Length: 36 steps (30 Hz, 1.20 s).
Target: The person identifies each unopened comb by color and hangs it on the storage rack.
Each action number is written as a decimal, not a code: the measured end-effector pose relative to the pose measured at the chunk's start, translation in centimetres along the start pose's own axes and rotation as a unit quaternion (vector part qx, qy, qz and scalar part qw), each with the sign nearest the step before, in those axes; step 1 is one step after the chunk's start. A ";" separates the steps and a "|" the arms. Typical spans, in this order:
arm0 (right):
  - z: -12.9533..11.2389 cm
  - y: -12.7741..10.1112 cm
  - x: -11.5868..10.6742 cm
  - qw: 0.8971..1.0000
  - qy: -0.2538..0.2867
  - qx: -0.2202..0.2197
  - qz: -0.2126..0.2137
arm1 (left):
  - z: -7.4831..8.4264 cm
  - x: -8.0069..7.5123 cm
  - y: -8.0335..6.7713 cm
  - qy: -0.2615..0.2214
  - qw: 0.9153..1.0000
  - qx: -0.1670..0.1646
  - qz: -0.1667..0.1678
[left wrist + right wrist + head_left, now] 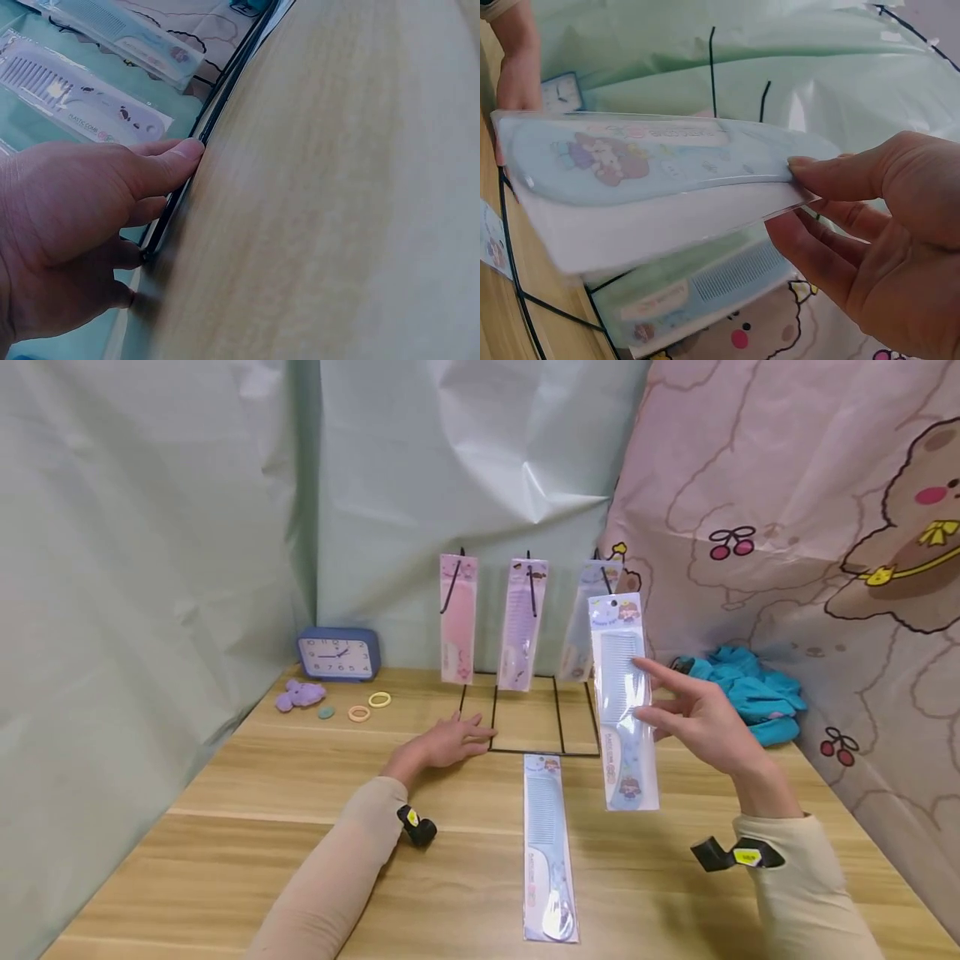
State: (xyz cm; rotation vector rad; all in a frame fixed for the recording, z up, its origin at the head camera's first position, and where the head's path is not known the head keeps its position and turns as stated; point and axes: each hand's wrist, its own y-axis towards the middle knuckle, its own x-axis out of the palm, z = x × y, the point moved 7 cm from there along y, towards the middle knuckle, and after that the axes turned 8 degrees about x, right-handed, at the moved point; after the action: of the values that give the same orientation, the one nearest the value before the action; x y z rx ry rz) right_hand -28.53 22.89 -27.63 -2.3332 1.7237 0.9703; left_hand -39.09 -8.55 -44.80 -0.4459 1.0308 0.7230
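My right hand (705, 718) pinches a packaged blue comb (621, 693) by the side edge of its clear sleeve, holding it raised in front of the rack's right hook. Low at the left front corner of the black wire display rack (543, 752), my left hand (450, 742) rests with fingers spread, fingertips against the base wire. The left wrist view shows the thumb (176, 161) on that wire. On the rack's hooks hang a pink comb pack (457, 627), a purple comb pack (522, 627) and a blue comb pack (576, 643), the last partly hidden behind the held one.
Another packaged blue comb (547, 843) lies on the wooden table (450, 885) in front of the rack. At the left stand a blue clock (339, 654), a purple scrunchie (300, 695) and several small hair ties (359, 713). Teal crumpled fabric (746, 689) sits at the right.
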 end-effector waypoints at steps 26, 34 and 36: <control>2.1 4.2 1.8 0.993 -0.093 0.069 0.013 | 0.4 -0.2 -0.1 -0.006 1.000 -0.002 0.004; 3.1 7.5 1.4 0.988 -0.104 0.109 0.022 | 0.4 -0.2 -0.2 -0.011 1.000 -0.004 0.003; 3.3 8.0 1.5 0.988 -0.102 0.115 0.022 | 0.5 -0.2 -0.2 -0.012 1.000 -0.003 0.002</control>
State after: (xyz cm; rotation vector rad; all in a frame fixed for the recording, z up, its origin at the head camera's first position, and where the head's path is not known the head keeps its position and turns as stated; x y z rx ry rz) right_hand -36.82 20.08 -28.66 -1.9879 1.7116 0.9250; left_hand -38.72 -8.49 -44.37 -0.4392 1.0068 0.7349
